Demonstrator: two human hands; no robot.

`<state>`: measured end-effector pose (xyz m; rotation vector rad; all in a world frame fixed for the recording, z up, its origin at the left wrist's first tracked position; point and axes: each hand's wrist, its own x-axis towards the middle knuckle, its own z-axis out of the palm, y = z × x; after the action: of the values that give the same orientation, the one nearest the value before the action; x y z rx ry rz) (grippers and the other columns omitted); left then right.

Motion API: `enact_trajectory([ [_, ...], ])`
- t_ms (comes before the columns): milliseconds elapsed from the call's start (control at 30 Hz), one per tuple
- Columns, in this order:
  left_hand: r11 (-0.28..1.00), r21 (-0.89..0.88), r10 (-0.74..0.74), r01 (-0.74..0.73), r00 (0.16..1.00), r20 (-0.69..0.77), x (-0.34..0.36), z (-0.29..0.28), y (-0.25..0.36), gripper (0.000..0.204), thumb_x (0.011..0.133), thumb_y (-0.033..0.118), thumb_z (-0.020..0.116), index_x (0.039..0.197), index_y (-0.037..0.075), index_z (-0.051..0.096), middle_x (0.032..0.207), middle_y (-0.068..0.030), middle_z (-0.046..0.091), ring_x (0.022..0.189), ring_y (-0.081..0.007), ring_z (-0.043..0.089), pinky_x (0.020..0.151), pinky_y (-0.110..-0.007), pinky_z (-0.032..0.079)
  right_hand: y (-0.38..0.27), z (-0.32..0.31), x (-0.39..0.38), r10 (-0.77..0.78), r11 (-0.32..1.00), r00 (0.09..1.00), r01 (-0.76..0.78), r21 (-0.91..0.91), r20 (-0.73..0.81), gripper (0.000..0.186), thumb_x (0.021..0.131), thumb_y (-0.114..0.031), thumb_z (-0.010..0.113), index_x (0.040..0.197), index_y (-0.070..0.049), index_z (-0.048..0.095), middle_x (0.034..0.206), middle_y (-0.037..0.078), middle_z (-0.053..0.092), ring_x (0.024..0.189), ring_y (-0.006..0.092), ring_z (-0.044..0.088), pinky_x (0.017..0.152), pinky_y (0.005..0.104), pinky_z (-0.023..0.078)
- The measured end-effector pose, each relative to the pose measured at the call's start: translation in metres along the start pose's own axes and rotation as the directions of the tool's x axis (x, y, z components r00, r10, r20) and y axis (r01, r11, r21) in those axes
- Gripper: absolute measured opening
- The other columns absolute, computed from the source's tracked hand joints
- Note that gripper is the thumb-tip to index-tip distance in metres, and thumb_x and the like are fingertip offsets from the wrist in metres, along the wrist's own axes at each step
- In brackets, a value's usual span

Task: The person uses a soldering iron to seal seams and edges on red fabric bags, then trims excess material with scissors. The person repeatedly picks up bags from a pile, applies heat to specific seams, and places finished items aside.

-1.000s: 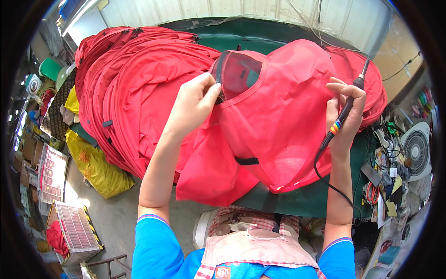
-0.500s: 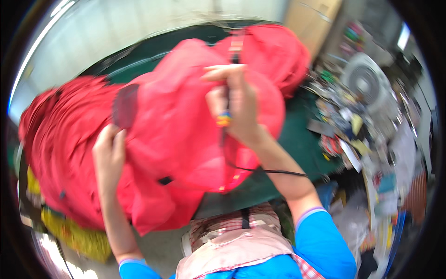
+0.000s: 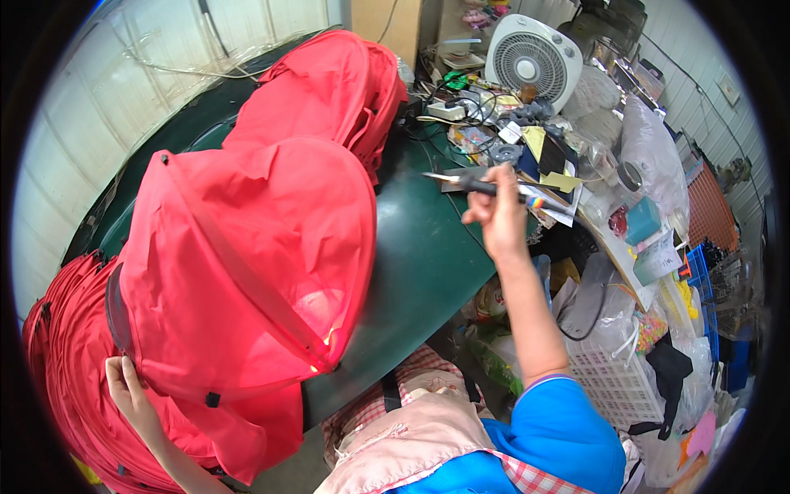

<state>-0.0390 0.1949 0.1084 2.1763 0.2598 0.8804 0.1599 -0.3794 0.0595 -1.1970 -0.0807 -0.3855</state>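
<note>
My left hand, low at the left, grips the edge of a red fabric canopy beside its dark see-through panel. The canopy has curved rims and small black fittings. In my right hand is a soldering iron with a black handle, coloured bands and a cord trailing down; its metal tip points left, over the dark green tabletop near a pile of cables, papers and small items.
Stacked red canopies lie at the left, and more red fabric behind. A white box fan stands at back right. Plastic bags, a white crate and clutter crowd the right side, against white panel walls.
My view has swung right, showing more bench clutter. My right hand has moved away from the canopy toward that clutter with the iron; my left hand remains on the canopy.
</note>
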Motion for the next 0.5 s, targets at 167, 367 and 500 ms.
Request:
enact_trajectory([
  [167,0.999,0.017,0.031,-0.031,0.999,-0.040,0.002,0.007,-0.001,0.025,0.108,0.016,0.049,0.085,0.009,0.044,0.077,0.0053,0.034,0.068,-0.0046,0.029,0.060,-0.023,0.027,-0.020,-0.088,0.043,-0.207,0.955,0.939,0.133,-0.265,-0.275,0.042,0.108,-0.043,0.046,0.125,-0.007,0.058,0.080,0.009,0.070,0.056,0.0142,0.066,0.054,0.0264,0.055],
  [367,0.999,0.025,0.049,-0.048,0.998,-0.049,0.009,0.008,-0.003,0.024,0.108,0.014,0.049,0.086,0.008,0.045,0.079,0.0060,0.034,0.071,-0.0042,0.030,0.062,-0.022,0.028,0.038,-0.123,0.132,-0.501,0.643,0.860,0.446,-0.622,0.099,0.035,0.098,-0.032,0.069,0.115,-0.003,0.059,0.098,0.011,0.071,0.084,0.0191,0.068,0.078,0.0314,0.053],
  [500,1.000,0.002,0.002,-0.002,0.998,-0.071,0.009,0.008,-0.001,0.024,0.108,0.014,0.050,0.086,0.008,0.045,0.079,0.0060,0.035,0.071,-0.0045,0.030,0.063,-0.022,0.028,0.073,-0.105,0.154,-0.415,0.465,0.856,0.491,-0.737,0.308,0.048,0.086,-0.033,0.082,0.114,-0.008,0.052,0.089,0.012,0.068,0.078,0.0261,0.068,0.070,0.0358,0.053],
])
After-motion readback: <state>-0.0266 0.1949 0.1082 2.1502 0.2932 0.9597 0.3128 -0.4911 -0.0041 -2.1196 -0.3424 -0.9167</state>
